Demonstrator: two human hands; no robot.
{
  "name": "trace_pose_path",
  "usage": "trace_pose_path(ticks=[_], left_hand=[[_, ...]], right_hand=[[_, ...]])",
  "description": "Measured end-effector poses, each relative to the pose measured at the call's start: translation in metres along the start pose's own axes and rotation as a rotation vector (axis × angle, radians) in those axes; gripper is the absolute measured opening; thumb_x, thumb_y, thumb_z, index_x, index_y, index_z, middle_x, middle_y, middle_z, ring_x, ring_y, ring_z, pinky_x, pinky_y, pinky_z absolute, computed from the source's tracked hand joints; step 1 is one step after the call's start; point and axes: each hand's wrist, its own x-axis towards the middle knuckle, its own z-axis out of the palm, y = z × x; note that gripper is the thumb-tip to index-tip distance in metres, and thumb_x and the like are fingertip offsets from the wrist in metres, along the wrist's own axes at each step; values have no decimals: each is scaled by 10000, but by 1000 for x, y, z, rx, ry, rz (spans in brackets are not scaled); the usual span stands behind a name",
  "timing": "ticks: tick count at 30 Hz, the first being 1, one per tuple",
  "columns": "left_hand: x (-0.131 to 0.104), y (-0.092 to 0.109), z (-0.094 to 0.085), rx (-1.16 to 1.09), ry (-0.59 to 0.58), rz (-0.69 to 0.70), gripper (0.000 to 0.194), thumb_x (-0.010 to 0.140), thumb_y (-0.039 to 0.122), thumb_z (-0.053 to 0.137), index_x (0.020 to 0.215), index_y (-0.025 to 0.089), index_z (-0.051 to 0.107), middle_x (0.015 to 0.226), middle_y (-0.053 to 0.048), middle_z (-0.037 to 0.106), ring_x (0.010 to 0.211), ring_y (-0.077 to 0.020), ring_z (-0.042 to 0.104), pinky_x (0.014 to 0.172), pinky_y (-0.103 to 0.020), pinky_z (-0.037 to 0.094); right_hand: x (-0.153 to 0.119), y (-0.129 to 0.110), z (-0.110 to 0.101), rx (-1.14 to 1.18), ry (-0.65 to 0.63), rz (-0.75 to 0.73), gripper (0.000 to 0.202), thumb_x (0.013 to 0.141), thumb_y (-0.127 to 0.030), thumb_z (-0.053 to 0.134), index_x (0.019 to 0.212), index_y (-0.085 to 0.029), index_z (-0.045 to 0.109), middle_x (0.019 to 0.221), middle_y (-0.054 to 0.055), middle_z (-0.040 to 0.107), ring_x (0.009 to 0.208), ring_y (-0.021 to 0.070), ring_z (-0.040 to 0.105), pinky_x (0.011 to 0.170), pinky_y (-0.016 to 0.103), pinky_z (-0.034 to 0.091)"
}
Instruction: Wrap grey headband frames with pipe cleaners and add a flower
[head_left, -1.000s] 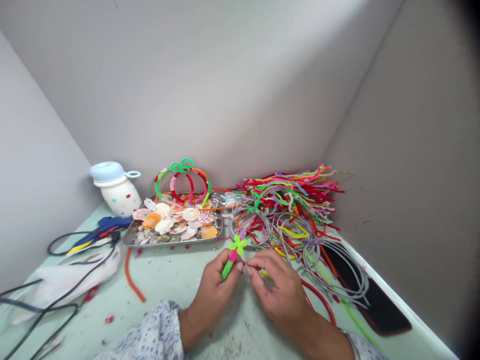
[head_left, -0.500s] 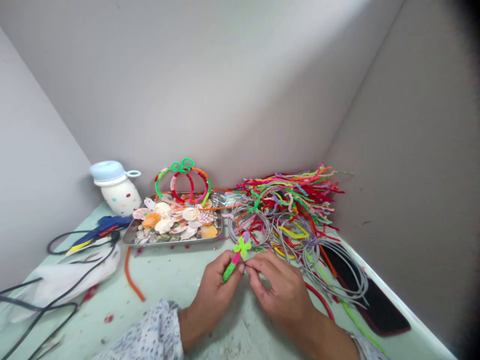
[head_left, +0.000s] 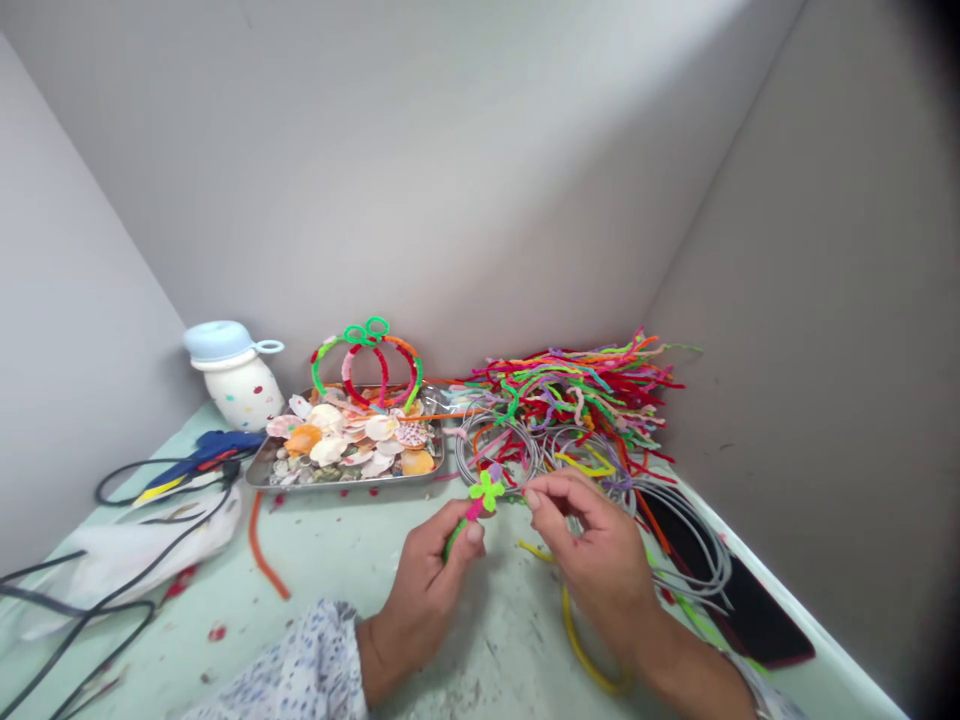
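Nearest to you, a yellow fuzzy strip (head_left: 572, 632) curves out from under your right hand (head_left: 600, 555); whether it lies on the table (head_left: 345, 560) or hangs from this hand, I cannot tell.

In front of you, above the table, is the fuzzy flower (head_left: 487, 491), at the top of a stem (head_left: 455, 538) which is green below and pink near the petals. It should be very light, soft on the surface and easy to bend, probably with a thin wire inside. I judge it not slippery, but strong squeezing may flatten the petals, so the better place to take hold is the stem, just below the flower.

Your left hand (head_left: 429, 588) does so: thumb and fingers are closed around the stem, and the flower stands free above them. Your right hand is just beside, apart from the flower. Its thumb and forefinger are close together at the tips, but I cannot tell if they pinch some thin strand.

Farther away are grey wire coils, a metal tray (head_left: 345, 487) of shells (head_left: 326, 450), and a colourful bundle of strips (head_left: 585, 385).
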Motion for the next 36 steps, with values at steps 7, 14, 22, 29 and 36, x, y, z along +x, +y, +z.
trace_pose_path(ticks=[7,14,22,29,36], left_hand=[[0,9,3,94,-38,149,209,938,257,434,799,168,563,777,-19,540,741,-146,502,691,-241,385],[-3,8,3,94,-59,131,196,937,253,426,848,169,579,767,-21,555,727,-151,516,704,-250,411],[-2,8,3,118,-86,152,192,931,241,430,821,169,571,737,-15,537,692,-144,504,695,-251,413],[-2,7,4,117,-73,171,181,929,229,432,826,170,569,749,-19,530,734,-154,515,709,-252,415],[-1,9,4,100,-65,164,178,929,226,434,828,174,572,761,-21,536,736,-157,513,701,-254,416]], right_hand=[[-4,-2,0,-71,-49,-193,143,829,-108,578,859,-194,688,792,7,628,716,102,595,650,209,484],[-5,-3,2,-125,-47,-261,180,818,-85,575,873,-200,702,789,12,636,714,109,613,638,216,497],[-5,-2,5,-167,-51,-274,181,820,-83,568,881,-186,703,783,25,637,716,120,619,648,227,499],[-9,3,3,-178,-76,-285,210,841,-95,552,970,-202,678,826,27,633,750,133,614,672,255,507],[-10,1,1,-166,-85,-252,209,852,-118,531,1014,-194,639,890,44,628,823,152,613,720,279,511]])
